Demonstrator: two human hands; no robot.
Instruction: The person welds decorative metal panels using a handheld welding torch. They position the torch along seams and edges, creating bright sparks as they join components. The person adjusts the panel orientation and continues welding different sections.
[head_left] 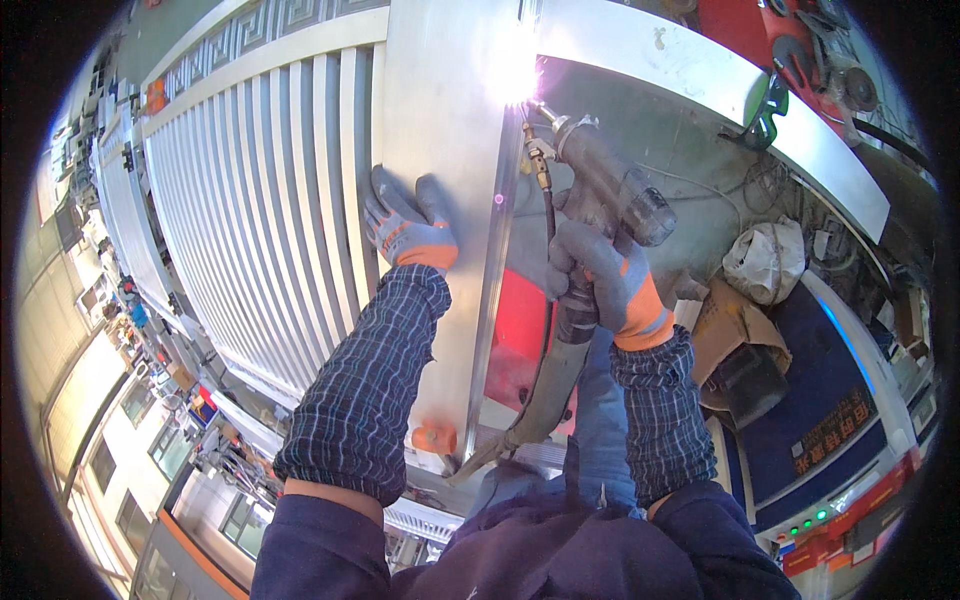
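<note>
L hand [412, 228], gloved, is resting palm-down at the L edge of the wide metal panel [445, 110], fingers loosely spread, not gripping anything. R hand [618, 285], gloved too, is wrapping its fingers round the dark handheld torch [622, 188], and the tip is throwing a fierce white glare [513, 75] onto the panel's far R side. Torch is sitting R of the panel, nozzle angling up to the seam; the brass-fitted feed line [540, 165] is running just beside it.

Risks, ASAP: glare's hiding the contact spot, so the tip could be wandering off-line w/o anyone spotting it. Thick hose [553, 390] is hanging below the R hand; a snag or tug there could be twisting the nozzle. L hand's only lying flat, so if the panel's shifting under heat or a knock, prob. little is stopping it. Slats [260, 200] are standing next to those fingers: poss. pinch. Green-framed goggles [765, 112] are lying by the pale strip [690, 80]; stray sparks could be marking them.
</note>
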